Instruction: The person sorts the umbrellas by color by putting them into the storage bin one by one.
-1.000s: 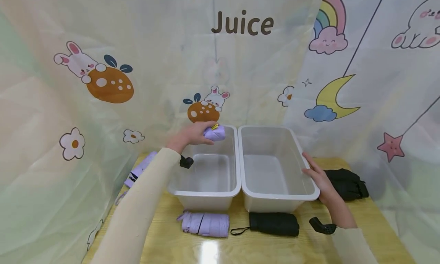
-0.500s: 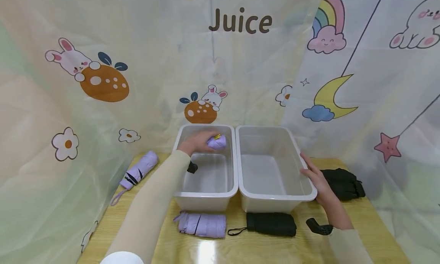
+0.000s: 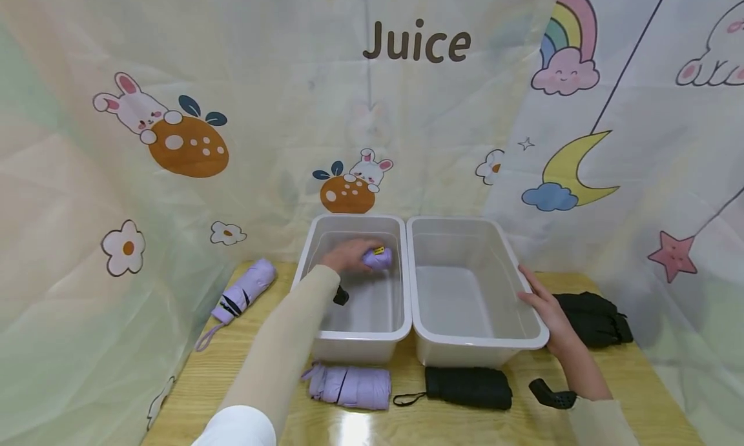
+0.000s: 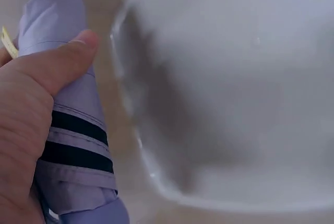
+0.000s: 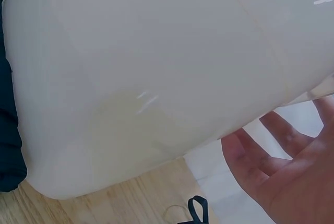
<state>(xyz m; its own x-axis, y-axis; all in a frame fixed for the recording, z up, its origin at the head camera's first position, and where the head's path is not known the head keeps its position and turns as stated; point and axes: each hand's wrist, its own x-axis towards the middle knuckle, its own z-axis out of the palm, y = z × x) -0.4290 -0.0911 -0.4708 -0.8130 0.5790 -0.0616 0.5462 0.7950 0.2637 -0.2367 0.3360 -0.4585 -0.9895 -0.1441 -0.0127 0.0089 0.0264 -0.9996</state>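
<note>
My left hand (image 3: 351, 255) is down inside the left white plastic bin (image 3: 363, 336), gripping a folded lilac umbrella (image 3: 379, 259) with a yellow tag. In the left wrist view the thumb (image 4: 73, 59) lies across this umbrella (image 4: 78, 96), above its dark bands; its lower end is cut off by the frame. The right bin (image 3: 482, 341) stands beside the left one. My right hand (image 3: 552, 317) holds its right rim, thumb over the edge; in the right wrist view the fingers (image 5: 284, 130) meet the edge of the bin (image 5: 130, 67).
A lilac umbrella (image 3: 351, 388) and a black umbrella (image 3: 467, 388) lie in front of the bins on the wooden table (image 3: 442, 426). Another lilac umbrella (image 3: 247, 291) lies at the left, and a black one (image 3: 595, 320) at the right. A printed curtain (image 3: 279, 110) hangs behind.
My left hand has carried the lilac umbrella from above the left bin's back part down and slightly right into it. The right hand stays at the right bin's rim.
</note>
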